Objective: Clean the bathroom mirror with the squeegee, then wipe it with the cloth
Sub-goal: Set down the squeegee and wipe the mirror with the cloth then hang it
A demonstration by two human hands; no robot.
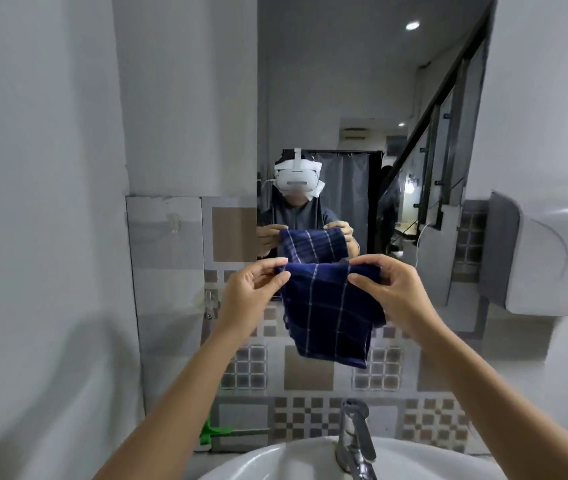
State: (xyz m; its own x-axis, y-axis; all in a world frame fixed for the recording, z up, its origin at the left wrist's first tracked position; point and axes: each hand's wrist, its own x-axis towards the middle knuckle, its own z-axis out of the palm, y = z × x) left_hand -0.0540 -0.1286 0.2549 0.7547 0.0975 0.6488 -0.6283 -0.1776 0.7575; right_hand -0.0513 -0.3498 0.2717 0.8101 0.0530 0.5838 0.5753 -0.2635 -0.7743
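both hands, left hand [253, 292] and right hand [391, 292], pinch the cloth [327, 317] (navy plaid) before the mirror [344, 98].

Dark navy terry cloth with thin white check lines [327, 313]: held up in the air, spread along its top edge, the rest hanging in loose folds. Lower hem slants, dropping lowest at the right. One layer folds behind the front panel on the right side. It hangs above the basin, in front of the tiled wall just below the mirror.

Tall rectangular frameless wall mirror [362, 98]: upright, mounted above the tile band. The glass reflects the same cloth near its bottom edge; no streaks or drops can be made out on its surface.

Squeegee: possibly the green piece at the basin's left edge [214, 433]; too little shows to tell.
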